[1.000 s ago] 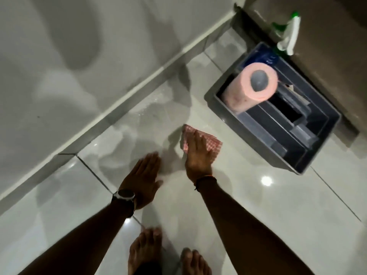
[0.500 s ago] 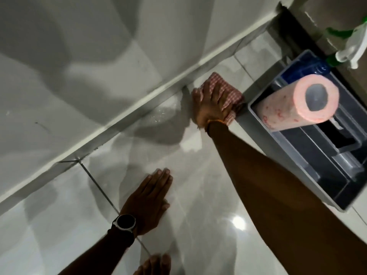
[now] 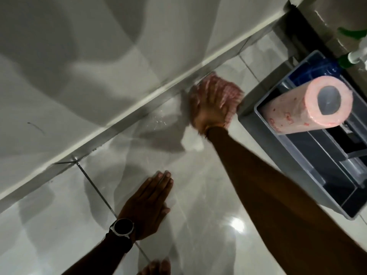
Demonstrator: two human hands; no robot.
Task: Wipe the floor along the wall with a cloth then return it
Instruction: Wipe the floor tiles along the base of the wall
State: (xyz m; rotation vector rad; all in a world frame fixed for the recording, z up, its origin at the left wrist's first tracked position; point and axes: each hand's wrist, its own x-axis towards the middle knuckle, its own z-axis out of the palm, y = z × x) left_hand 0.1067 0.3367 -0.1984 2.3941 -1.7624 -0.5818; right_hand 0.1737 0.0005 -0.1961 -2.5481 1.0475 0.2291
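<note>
My right hand (image 3: pixel 208 108) presses a red-and-white checked cloth (image 3: pixel 231 92) flat on the glossy floor tiles (image 3: pixel 198 185), right at the foot of the wall (image 3: pixel 99 66) by the skirting strip (image 3: pixel 139 108). The hand and cloth are blurred by motion. Water droplets (image 3: pixel 158 121) glisten on the tile just left of the cloth. My left hand (image 3: pixel 149 203), with a black watch on the wrist, lies flat on the floor with fingers together, nearer to me, holding nothing.
A grey plastic caddy (image 3: pixel 282 153) stands just right of the cloth, holding a pink paper-towel roll (image 3: pixel 305 104) and a blue item. A green-and-white spray bottle (image 3: pixel 351 56) sits at its far corner. My bare toes (image 3: pixel 156 267) show at the bottom edge.
My right hand slid the cloth from the open floor up to the wall beside the caddy, and it is now shifting slightly left along the skirting. My left hand stays planted.
</note>
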